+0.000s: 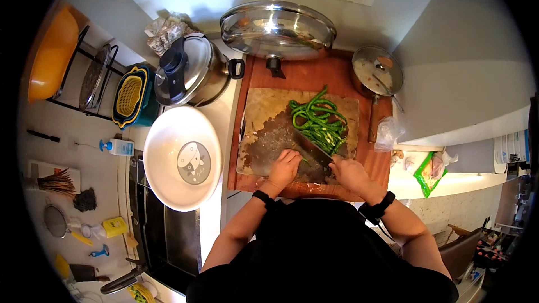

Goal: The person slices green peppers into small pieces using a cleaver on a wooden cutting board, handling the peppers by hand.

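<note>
My right hand [345,172] is closed around the handle of a kitchen cleaver, whose broad dark blade [313,149] rests at a slant on a wet, stained cutting board [263,151]. Left of the blade, my left hand [286,166] lies on the board with its fingers bent, and a small green piece [305,160] shows at its fingertips. Beyond the blade lies a heap of long green peppers [320,113], some whole and curled, with cut pieces nearer the cleaver. The fingertips of my right hand are partly hidden behind the handle.
A white basin [158,155] stands left of the reddish wooden board [290,193], with a pressure cooker [206,71] behind it. A large glass lid [278,29] leans on the wall. A lidded saucepan [366,80] and a clear plastic bag [388,134] are at right. The sink [168,235] is lower left.
</note>
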`<state>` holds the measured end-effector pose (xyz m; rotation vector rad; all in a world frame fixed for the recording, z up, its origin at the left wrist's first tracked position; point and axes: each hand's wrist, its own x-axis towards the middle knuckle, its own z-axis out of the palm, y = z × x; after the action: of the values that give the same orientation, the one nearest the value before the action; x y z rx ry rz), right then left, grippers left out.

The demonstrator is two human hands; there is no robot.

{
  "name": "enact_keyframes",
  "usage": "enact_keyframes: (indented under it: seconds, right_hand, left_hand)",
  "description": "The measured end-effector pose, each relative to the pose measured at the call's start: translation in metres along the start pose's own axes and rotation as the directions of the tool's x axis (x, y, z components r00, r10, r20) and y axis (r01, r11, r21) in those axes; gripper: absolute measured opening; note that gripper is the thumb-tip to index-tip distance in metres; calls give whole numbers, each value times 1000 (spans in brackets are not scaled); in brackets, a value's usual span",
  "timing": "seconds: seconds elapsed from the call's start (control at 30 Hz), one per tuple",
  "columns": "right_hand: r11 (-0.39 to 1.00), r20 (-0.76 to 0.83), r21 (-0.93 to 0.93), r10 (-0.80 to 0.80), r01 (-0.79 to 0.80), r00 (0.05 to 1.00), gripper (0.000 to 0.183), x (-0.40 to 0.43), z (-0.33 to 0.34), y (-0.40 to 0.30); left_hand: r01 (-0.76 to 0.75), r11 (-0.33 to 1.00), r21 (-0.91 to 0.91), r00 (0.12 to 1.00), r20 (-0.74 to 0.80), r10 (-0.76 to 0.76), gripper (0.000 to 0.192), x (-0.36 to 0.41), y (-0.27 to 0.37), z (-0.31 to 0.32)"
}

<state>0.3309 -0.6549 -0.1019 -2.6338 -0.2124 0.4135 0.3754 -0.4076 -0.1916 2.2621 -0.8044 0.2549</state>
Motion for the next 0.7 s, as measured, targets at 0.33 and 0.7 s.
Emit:
enact_keyframes:
  seconds: [0.33, 0.7]
  right_hand:
    - [998, -60, 1, -64, 64, 996, 23, 53, 52, -41]
    - [999, 90, -16, 37, -35, 995, 24, -21, 18, 11]
  left_hand:
    - [-4, 1000, -7, 999, 33, 4, 19, 1, 3, -6]
    - [40, 999, -2, 999, 6, -40, 18, -6, -7, -11]
